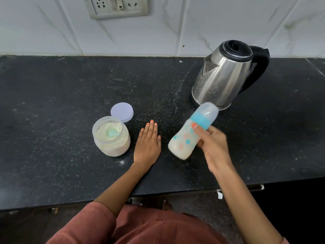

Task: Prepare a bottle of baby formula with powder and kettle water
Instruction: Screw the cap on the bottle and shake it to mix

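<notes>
My right hand point(213, 147) grips a baby bottle point(186, 140) with coloured dots, a blue collar and a clear cap. The bottle is tilted, cap towards the kettle, blurred, and holds milky white liquid. My left hand point(147, 143) lies flat, fingers straight, on the black counter point(52, 103) between the bottle and the powder jar. The open clear jar point(111, 138) of white powder stands to the left with a pale blue scoop point(111, 133) sunk in the powder. Its round lid point(122, 112) lies just behind it. A steel kettle point(226, 74) with a black lid and handle stands at the back right.
A tiled wall with a socket plate point(116, 6) rises behind the counter. White powder specks are scattered over the counter's middle. The counter's front edge runs below my forearms, with dark cabinet fronts beneath.
</notes>
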Available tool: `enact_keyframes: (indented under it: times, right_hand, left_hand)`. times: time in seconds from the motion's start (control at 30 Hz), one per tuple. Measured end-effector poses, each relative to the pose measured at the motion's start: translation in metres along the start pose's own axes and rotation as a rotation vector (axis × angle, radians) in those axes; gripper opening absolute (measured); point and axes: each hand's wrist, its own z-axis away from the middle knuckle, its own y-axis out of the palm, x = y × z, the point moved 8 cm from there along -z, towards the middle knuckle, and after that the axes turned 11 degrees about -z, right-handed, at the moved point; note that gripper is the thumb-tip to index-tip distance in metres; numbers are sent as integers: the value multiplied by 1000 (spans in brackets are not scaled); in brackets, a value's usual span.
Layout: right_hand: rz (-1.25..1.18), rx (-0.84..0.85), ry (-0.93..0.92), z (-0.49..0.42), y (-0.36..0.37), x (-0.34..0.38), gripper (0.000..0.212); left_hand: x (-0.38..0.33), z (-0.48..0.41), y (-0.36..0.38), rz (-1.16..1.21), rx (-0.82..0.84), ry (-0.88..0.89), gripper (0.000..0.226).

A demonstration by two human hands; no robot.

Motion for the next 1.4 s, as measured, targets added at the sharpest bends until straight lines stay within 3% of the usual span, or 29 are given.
enact_keyframes:
  times: [0.07, 0.23, 0.4, 0.6, 0.77, 0.97, 1.13, 1.2, 1.3, 1.4]
  right_hand:
    - [65, 38, 37, 3, 0, -7, 17]
    - [-278, -158, -89, -8, -18, 17, 4]
    - [65, 77, 57, 5, 7, -7, 10]
    - [-377, -175, -46, -15, -17, 16, 7]
    - [51, 118, 79, 10, 12, -14, 8]
    - [-363, -154, -39, -14, -11, 10, 7]
    - [32, 97, 70, 6, 11, -11, 9]
    - [-55, 37, 32, 0, 4, -2, 8]
    - [-371, -154, -41, -11, -15, 12, 6]
    - [-216, -61, 9, -4, -5, 1, 6]
  left_hand:
    - [0, 0, 0, 13, -1, -3, 51]
    - [-1, 0, -1, 4, -22, 1, 51]
    - [0, -1, 0, 3, -15, 1, 51]
    - [-1, 0, -2, 9, -39, 4, 50]
    - [0, 0, 2, 6, -18, 7, 51]
    - [-1, 0, 0, 9, -37, 5, 50]
    - [-1, -1, 1, 12, -17, 8, 50]
    - [0, 0, 1, 11, -24, 0, 52]
    - [-1, 0, 1, -3, -27, -3, 56]
    - [-1, -1, 0, 8, -22, -1, 58]
